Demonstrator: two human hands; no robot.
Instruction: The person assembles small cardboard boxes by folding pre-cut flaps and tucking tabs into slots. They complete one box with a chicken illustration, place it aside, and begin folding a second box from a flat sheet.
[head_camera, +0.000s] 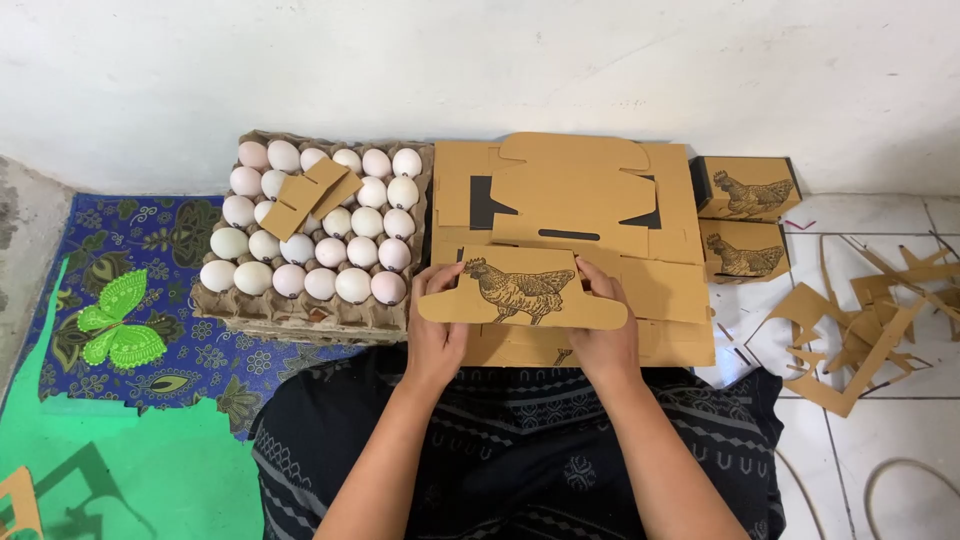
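Observation:
Both hands hold a flat brown cardboard box blank (520, 292) printed with a chicken drawing, above my lap. My left hand (436, 330) grips its left end, thumb on top. My right hand (604, 335) grips its right end. Under it lies a stack of unfolded cardboard blanks (570, 200). To the left sits an egg tray (300, 315) filled with several white and pinkish eggs (330, 250), with a small folded cardboard piece (310, 192) resting on them.
Two assembled chicken-print boxes (745, 215) stand at the right by the wall. Cardboard offcuts (860, 320) litter the white tiles on the right. A blue and green patterned cloth (120, 330) covers the floor on the left. A cable (900, 480) curls at lower right.

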